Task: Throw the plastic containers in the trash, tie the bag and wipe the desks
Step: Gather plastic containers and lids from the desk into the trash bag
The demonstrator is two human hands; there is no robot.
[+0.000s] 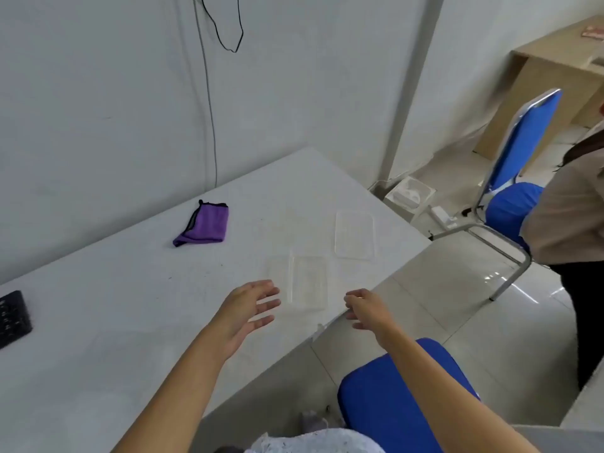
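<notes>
Nearer plastic container [309, 282]: flat on the white desk [130, 305], between both hands, touching neither.
Farther plastic container [354, 235]: beyond the right hand, near the desk's edge.
Left hand [251, 307]: fingers spread, empty, just left of the nearer one.
Right hand [362, 308]: fingers loosely bent, empty, at the desk's edge.
Purple cloth [202, 225]: well apart, toward the wall.

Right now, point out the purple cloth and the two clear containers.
purple cloth [204, 225]: head view, centre of fabric.
nearer container [309, 282]: head view, its flat middle.
farther container [354, 235]: head view, its flat middle.
</notes>
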